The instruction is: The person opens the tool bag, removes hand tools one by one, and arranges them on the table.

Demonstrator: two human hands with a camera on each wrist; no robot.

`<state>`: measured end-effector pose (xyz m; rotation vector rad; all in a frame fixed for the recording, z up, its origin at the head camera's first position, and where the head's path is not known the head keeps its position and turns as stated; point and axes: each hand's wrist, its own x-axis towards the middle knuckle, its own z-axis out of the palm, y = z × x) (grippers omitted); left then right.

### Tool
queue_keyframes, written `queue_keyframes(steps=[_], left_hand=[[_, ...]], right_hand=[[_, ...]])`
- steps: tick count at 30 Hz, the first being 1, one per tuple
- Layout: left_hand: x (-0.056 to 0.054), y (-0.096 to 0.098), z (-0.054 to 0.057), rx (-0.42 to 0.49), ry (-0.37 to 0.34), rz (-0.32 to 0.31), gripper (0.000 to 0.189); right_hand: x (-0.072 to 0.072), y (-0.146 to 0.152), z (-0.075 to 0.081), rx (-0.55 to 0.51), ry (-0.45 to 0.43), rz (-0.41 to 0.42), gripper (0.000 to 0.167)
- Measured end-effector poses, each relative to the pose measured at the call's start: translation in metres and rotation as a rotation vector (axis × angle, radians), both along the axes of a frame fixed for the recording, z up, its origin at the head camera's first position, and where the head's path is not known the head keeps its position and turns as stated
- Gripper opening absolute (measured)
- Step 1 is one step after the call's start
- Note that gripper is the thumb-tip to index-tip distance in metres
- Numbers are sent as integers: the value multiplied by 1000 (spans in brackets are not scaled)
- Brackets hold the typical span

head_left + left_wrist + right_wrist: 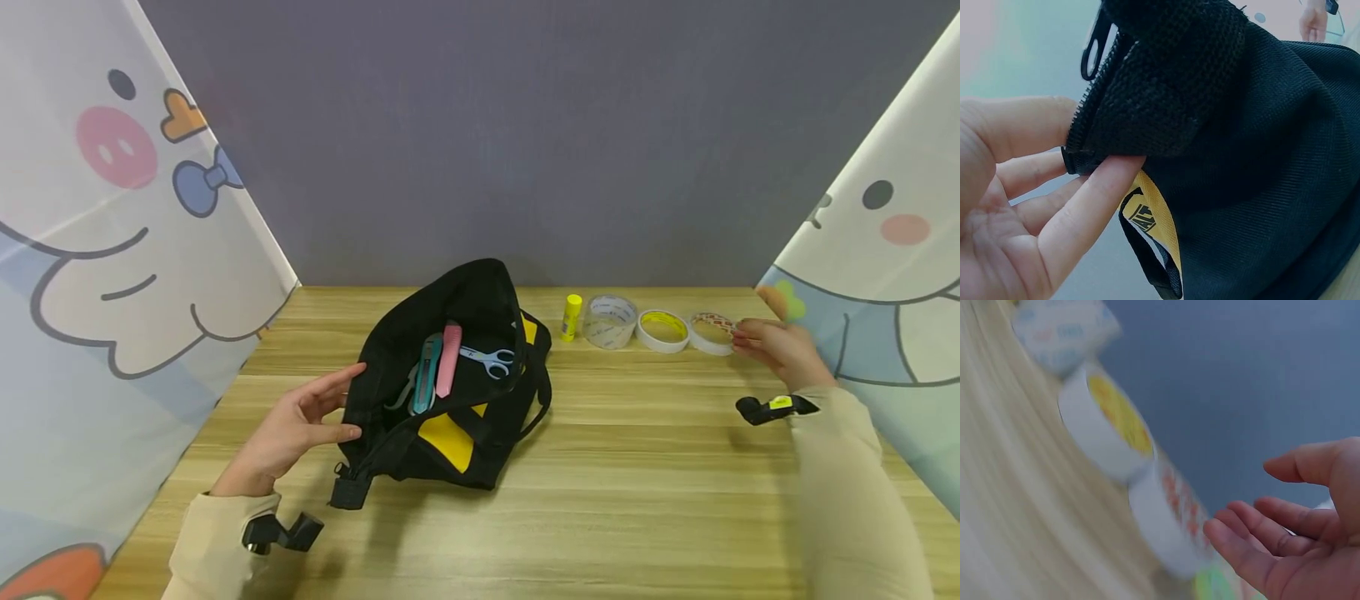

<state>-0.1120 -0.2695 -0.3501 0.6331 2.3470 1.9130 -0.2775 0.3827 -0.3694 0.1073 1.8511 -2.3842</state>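
Note:
A black and yellow fabric bag (465, 450) stands on the table with its zippered mouth spread wide. My left hand (303, 421) pinches the left edge of that mouth; in the left wrist view the thumb and a finger (1094, 206) lie on either side of the zipper edge. Inside the bag are a teal utility knife (427, 375), a pink-handled tool (448, 360) and blue scissors (491, 360). At the right, my right hand (780, 350) is beside a white tape roll with red print inside (1166, 515). Its fingers are spread and hold nothing in the right wrist view.
Left of that roll, a white tape roll with yellow inside (663, 332), a clear tape roll (610, 322) and a yellow glue stick (572, 317) stand in a row along the back. A grey wall (525, 150) rises behind the wooden table (637, 500).

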Motion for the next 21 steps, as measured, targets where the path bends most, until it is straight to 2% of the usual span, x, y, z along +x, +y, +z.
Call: queue_keyframes(steps=[3,5,10,14,21], left_hand=[[0,0,0,3,2,-3,75],[0,0,0,5,5,-5,75],[0,0,-1,8,6,-4,75],[-1,0,-1,7,13,-7,74],[-2,-1,-2,16,10,-7,75]], right_hand=[[-4,-22,10,14,60,82,34],[-6,-37,17,60,100,128,37],[-4,-79,39,220,177,212,12],[1,-117,57,288,205,256,23],[11,-187,86,341,268,374,35]])
